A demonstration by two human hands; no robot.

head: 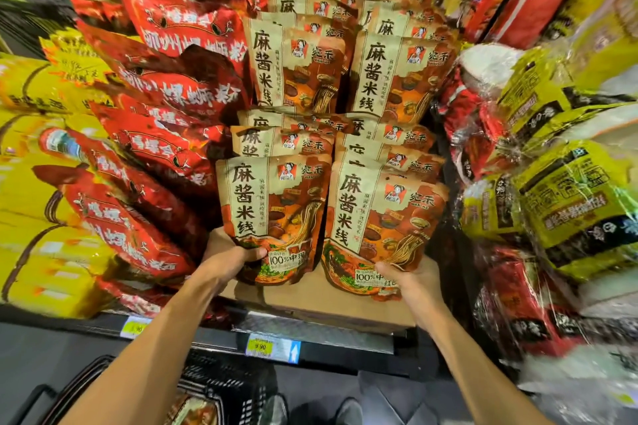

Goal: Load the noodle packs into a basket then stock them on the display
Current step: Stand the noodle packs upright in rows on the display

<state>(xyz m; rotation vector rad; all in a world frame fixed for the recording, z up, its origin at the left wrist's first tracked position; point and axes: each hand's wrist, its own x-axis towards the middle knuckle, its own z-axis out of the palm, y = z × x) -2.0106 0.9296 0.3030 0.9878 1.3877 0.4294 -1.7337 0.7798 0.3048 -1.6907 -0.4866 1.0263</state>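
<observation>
Both hands are at the front row of a shelf display of brown-and-orange rice-noodle packs. The left hand [229,260] grips the lower left edge of the front left noodle pack [272,214], thumb curled over its face and the other fingers hidden behind it. The right hand [409,281] holds the lower right corner of the front right noodle pack [379,228], thumb lying across the front and the remaining fingers wrapped behind the bag. The two packs stand upright and side by side, nearly touching, on a cardboard tray [310,304] that sits on the shelf. Behind them more packs of the same kind stand in rows, and a second tier of them [345,72] rises above.

To the left lean red noodle bags [165,134], and beyond those lie yellow packs [31,217]. To the right are yellow-green multipacks in clear wrap [569,203] and red wrapped bundles [524,314]. A yellow price tag [259,347] reading 9.90 is fixed on the shelf edge [317,335]. Below, between the forearms, a black basket [221,386] stands on the floor, with something orange inside that is too blurred to name.
</observation>
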